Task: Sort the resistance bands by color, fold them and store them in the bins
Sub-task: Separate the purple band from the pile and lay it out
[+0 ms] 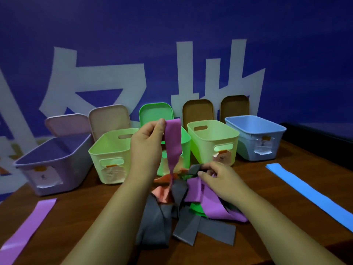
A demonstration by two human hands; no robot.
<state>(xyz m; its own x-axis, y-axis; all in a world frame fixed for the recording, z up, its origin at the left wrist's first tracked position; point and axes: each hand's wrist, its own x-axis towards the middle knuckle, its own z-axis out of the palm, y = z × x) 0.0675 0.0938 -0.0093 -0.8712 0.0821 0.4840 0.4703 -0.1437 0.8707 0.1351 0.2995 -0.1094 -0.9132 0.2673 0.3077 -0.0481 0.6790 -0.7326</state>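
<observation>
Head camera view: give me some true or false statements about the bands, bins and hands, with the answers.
1. The left hand pinches a purple band raised above the pile. True.
2. The blue band lies inside the blue bin. False: it lies flat on the table, right of the pile.
3. The right hand rests empty on the table. False: it grips a grey band at the pile.
4. Lids lean behind the open bins. True.
</observation>
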